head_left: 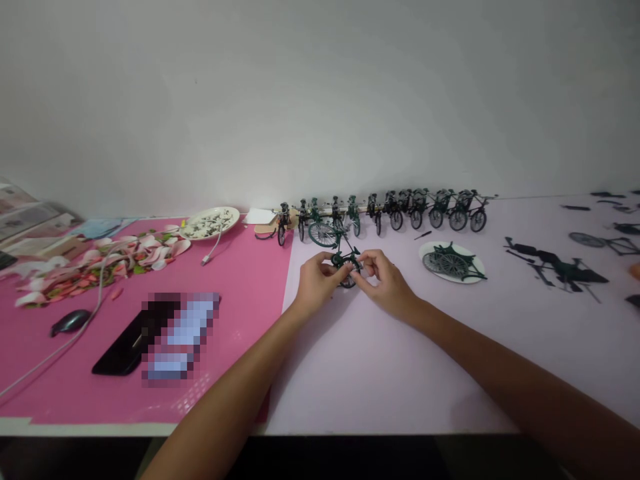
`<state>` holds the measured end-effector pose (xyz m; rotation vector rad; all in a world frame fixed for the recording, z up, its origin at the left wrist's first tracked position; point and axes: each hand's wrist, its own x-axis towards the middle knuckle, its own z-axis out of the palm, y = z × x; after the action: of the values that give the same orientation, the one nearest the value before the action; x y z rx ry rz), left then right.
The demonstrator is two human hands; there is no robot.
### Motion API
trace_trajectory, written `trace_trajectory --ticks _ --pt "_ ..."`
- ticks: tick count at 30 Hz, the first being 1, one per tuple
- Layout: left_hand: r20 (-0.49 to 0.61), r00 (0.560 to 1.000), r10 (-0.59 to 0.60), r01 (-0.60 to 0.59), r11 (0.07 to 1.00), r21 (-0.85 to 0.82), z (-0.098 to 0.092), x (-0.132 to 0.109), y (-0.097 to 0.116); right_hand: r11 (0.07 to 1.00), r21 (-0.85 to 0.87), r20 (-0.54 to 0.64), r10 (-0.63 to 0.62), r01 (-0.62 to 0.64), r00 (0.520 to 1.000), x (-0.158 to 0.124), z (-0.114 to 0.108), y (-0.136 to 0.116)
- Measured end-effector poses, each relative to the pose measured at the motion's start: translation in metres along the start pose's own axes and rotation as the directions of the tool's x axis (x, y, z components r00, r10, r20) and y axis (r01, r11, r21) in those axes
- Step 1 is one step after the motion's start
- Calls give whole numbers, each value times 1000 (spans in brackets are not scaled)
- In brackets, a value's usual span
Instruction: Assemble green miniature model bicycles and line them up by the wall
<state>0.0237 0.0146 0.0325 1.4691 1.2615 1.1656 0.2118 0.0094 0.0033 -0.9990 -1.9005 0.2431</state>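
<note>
Wall (320, 100): one, plain, pale grey, filling the upper half of the frame; a small dark speck (195, 81) at upper left. Table (100, 430): one, long, reaching back to the wall and spanning the frame from left to right; pale front edge along the bottom. Surface in two colours: glossy pink area (245, 287) at left, pale lilac area (380, 373) at centre and right, meeting along a slanting line left of centre. Light: soft, dim; dotted reflection (193, 393) at lower left. Space below the table edge: dark, detail indistinct.
</note>
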Motion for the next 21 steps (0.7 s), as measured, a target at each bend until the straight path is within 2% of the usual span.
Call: trace_trajectory --ticks 17,21 --pt "-28 999 16 -16 1000 -18 -1 1 -1 1000 -6 50 1 -1 999 -1 -3 1" --pt "-28 999 20 -20 1000 -9 -2 2 -2 999 -46 23 18 -17 1000 0 -3 0"
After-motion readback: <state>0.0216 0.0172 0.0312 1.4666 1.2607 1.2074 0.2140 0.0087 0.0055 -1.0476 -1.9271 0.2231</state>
